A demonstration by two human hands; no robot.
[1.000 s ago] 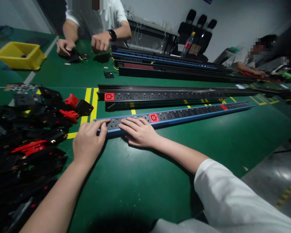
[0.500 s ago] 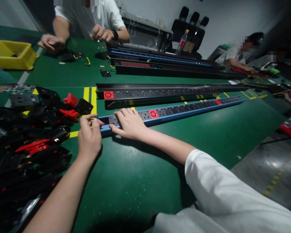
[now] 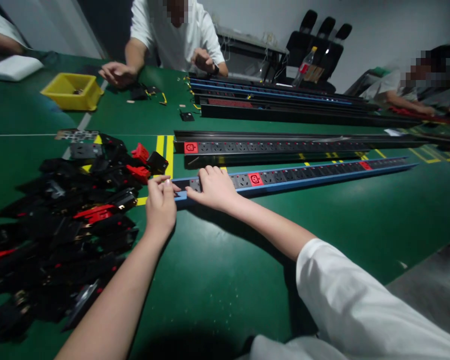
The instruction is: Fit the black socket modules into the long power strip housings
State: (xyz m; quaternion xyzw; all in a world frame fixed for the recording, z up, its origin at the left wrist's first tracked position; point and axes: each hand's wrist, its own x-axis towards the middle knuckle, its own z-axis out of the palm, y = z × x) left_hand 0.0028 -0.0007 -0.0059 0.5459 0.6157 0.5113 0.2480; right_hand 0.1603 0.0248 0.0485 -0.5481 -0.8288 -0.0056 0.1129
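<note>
A long blue-framed power strip (image 3: pixel 315 176) lies slantwise on the green table, filled with a row of black sockets and a few red ones, such as the red socket (image 3: pixel 255 179). At its left end, my left hand (image 3: pixel 161 205) is closed round the frame, thumb and fingers at the end opening. Just to the right, my right hand (image 3: pixel 218 190) lies across the black sockets, its thumb on the near rim and its fingers toward the far rim. The sockets beneath that palm are hidden.
Loose black and red socket modules (image 3: pixel 71 230) are heaped at left. Beyond my strip lies a black-framed strip (image 3: pixel 277 147), with more rails (image 3: pixel 285 112) behind it. A yellow bin (image 3: pixel 73 92) stands back left. Across the table sits a co-worker (image 3: pixel 176 40); a bottle (image 3: pixel 305 65) stands behind.
The view has swung left, so everything sits further right. My hands keep nearly the same places on the strip. The co-worker's hands have shifted, one now raised.
</note>
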